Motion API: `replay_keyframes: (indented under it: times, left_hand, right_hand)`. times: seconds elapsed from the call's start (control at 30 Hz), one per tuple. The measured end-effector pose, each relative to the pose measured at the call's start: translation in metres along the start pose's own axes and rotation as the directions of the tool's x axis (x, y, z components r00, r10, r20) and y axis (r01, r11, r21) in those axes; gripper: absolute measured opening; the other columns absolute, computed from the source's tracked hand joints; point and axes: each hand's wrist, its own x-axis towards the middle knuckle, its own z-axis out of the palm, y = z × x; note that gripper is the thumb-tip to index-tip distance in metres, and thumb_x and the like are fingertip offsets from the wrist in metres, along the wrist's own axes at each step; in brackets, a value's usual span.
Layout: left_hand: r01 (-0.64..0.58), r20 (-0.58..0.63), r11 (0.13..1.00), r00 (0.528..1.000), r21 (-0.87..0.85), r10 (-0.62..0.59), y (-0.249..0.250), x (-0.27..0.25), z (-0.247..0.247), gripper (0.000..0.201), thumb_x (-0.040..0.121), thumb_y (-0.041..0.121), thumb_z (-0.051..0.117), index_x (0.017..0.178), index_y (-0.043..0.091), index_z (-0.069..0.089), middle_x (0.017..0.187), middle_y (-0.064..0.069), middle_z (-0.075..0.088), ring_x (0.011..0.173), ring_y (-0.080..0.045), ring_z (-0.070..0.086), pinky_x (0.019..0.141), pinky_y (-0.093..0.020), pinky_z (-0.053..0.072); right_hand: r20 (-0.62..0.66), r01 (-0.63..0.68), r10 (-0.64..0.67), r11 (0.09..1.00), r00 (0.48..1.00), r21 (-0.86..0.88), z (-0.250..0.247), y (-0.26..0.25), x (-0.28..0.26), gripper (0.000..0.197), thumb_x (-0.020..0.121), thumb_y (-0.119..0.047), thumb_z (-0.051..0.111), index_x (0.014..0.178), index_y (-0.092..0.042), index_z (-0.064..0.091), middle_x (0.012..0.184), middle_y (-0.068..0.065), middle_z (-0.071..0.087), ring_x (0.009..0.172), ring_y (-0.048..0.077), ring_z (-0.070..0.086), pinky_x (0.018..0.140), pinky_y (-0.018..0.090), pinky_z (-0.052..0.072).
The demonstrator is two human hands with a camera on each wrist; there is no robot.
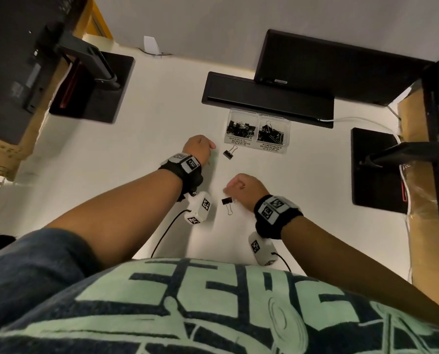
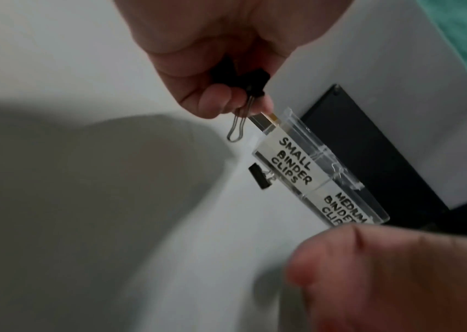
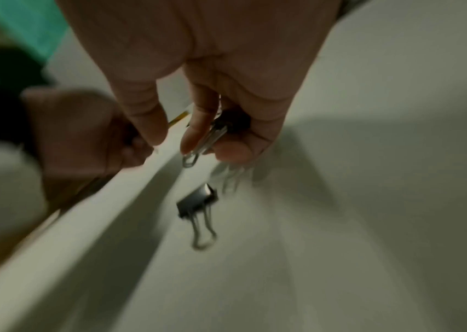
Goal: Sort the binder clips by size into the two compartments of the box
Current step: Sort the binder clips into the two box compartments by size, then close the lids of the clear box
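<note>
A clear two-compartment box (image 1: 256, 145) stands at the desk's middle back, labelled SMALL BINDER CLIPS on the left and MEDIUM on the right, with black clips in both halves. My left hand (image 1: 208, 146) is just left of it, and its curled fingers (image 2: 215, 101) grip a black binder clip (image 2: 253, 86). One loose clip (image 1: 229, 152) lies right in front of the small compartment (image 2: 292, 164). My right hand (image 1: 232, 187) hovers nearer me, its fingers pinching another clip (image 3: 226, 127). A second loose clip (image 1: 227, 203) lies on the desk just below that hand (image 3: 206, 146).
A long black bar (image 1: 267, 98) lies right behind the box, with a dark monitor (image 1: 328, 67) beyond it. Black stand bases sit at the left (image 1: 103, 88) and right (image 1: 374, 172). A white cable (image 1: 353, 120) runs at the right.
</note>
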Motion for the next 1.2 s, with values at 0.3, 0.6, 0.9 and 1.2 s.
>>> replay_keyframes:
  times: [0.3, 0.6, 0.9, 1.2]
  left_hand:
    - [-0.221, 0.228, 0.733, 0.969, 0.643, 0.093, 0.016, -0.001, 0.019, 0.032, 0.088, 0.040, 0.057, 0.108, 0.014, 0.053, 0.093, -0.004, 0.058, 0.081, -0.022, 0.054, 0.068, -0.031, 0.044]
    - [-0.349, 0.318, 0.480, 0.937, 0.805, 0.148, 0.016, 0.002, 0.035, 0.058, 0.095, 0.039, 0.047, 0.139, 0.009, 0.026, 0.109, -0.015, 0.065, 0.094, -0.034, 0.063, 0.067, -0.035, 0.044]
    - [-0.420, 0.398, 0.528, 0.903, 0.738, 0.162, 0.025, -0.021, 0.033, 0.036, 0.092, 0.036, 0.047, 0.115, 0.009, 0.042, 0.099, -0.011, 0.065, 0.086, -0.030, 0.062, 0.067, -0.033, 0.045]
    - [-0.461, 0.296, 0.763, 0.885, 0.452, 0.359, 0.092, -0.007, 0.029, 0.025, 0.088, 0.025, 0.057, 0.107, 0.012, 0.048, 0.086, -0.002, 0.058, 0.075, -0.021, 0.057, 0.066, -0.031, 0.044]
  right_hand:
    - [0.058, 0.147, -0.135, 0.903, 0.989, -0.404, 0.018, 0.015, -0.006, 0.025, 0.087, -0.020, 0.064, 0.106, -0.007, 0.054, 0.115, 0.012, 0.046, 0.096, 0.027, 0.054, 0.081, 0.030, 0.045]
    - [-0.152, 0.007, -0.006, 1.000, 0.988, 0.001, -0.034, 0.023, 0.002, 0.016, 0.078, -0.010, 0.069, 0.094, -0.009, 0.065, 0.096, 0.006, 0.063, 0.087, 0.024, 0.063, 0.070, 0.023, 0.049]
    - [-0.494, 0.141, -0.151, 0.988, 0.856, -0.058, -0.140, -0.029, 0.044, 0.017, 0.083, -0.012, 0.068, 0.099, -0.016, 0.066, 0.109, -0.002, 0.059, 0.093, 0.008, 0.052, 0.082, 0.019, 0.042]
    - [-0.298, 0.133, -0.266, 0.906, 0.917, -0.401, -0.118, -0.033, 0.079, 0.026, 0.087, 0.002, 0.048, 0.098, -0.010, 0.069, 0.111, 0.010, 0.056, 0.100, 0.026, 0.058, 0.085, 0.027, 0.045]
